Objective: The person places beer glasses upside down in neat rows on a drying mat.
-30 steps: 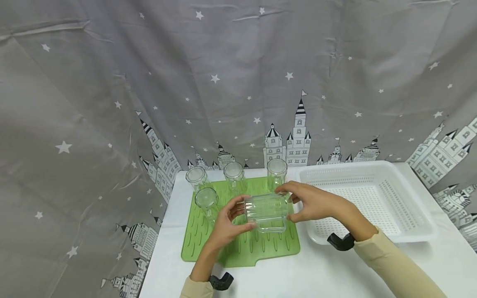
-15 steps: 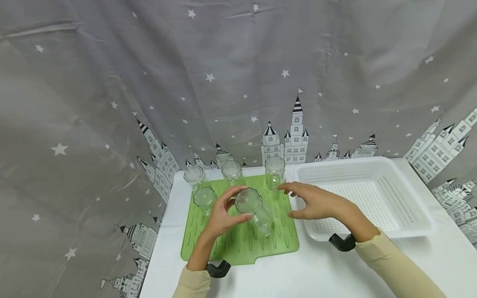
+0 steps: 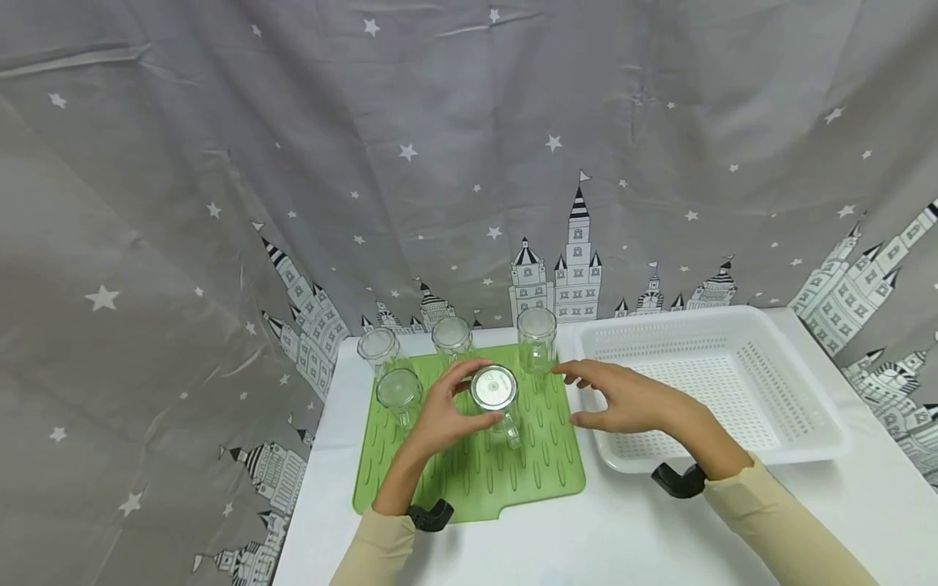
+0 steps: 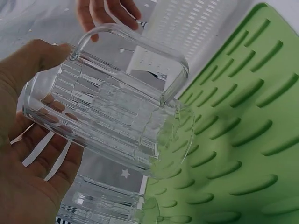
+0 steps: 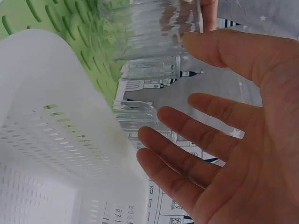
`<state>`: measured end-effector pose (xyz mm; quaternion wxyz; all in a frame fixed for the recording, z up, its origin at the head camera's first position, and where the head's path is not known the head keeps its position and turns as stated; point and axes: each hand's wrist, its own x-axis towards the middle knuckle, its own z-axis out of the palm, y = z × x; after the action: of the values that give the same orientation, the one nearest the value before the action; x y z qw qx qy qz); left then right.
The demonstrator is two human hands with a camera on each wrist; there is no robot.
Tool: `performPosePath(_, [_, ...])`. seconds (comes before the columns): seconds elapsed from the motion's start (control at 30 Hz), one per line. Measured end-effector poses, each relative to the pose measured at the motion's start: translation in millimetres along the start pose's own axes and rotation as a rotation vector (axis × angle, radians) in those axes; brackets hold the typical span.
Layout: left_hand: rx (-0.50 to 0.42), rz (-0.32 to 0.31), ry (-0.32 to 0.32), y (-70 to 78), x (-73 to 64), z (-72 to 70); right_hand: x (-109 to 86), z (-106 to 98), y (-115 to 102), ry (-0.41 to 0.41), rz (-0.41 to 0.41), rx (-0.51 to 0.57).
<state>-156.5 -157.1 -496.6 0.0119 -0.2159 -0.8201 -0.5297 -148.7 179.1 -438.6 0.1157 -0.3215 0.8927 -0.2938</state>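
Observation:
My left hand (image 3: 449,413) grips a clear glass mug (image 3: 494,389) round its base end. The mug is upside down, mouth toward the green drying mat (image 3: 469,496). In the left wrist view the mug's handle (image 4: 135,44) stands out to one side, and its rim is close over the mat's ridges. My right hand (image 3: 623,397) is to the right of the mug, fingers spread and holding nothing, near the mat's right edge. In the right wrist view its fingers (image 5: 196,130) are apart from the held mug.
Several glass mugs stand upside down on the mat: one at back left (image 3: 379,346), another behind (image 3: 452,335), a mug at back right (image 3: 537,330) and one left of my hand (image 3: 399,392). A white perforated basket (image 3: 828,407) stands at the right. A grey castle-print curtain (image 3: 440,163) hangs behind.
The mug turned from lying sideways between both hands to upside down in my left hand. My right hand let go of it and stays to the right with fingers spread.

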Motion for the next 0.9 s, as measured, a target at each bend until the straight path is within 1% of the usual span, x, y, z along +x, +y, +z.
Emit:
performPosePath(0.17, [0.007, -0.012, -0.013, -10.8, 2.9, 3.3, -1.9, 3, 2, 0.004, 0.008, -0.013])
performPosePath(0.33, [0.011, -0.005, -0.013, -20.8, 3.8, 6.5, -3.5, 5, 3, 0.002, 0.017, -0.024])
performPosePath(0.57, [0.012, -0.003, -0.013, -24.1, 5.4, 10.2, -4.6, 5, 5, 0.015, 0.026, -0.034])
performPosePath(0.9, [-0.009, -0.082, 0.004, -27.1, 8.1, 11.4, -5.9, 6, 5, 0.016, 0.034, -0.057])
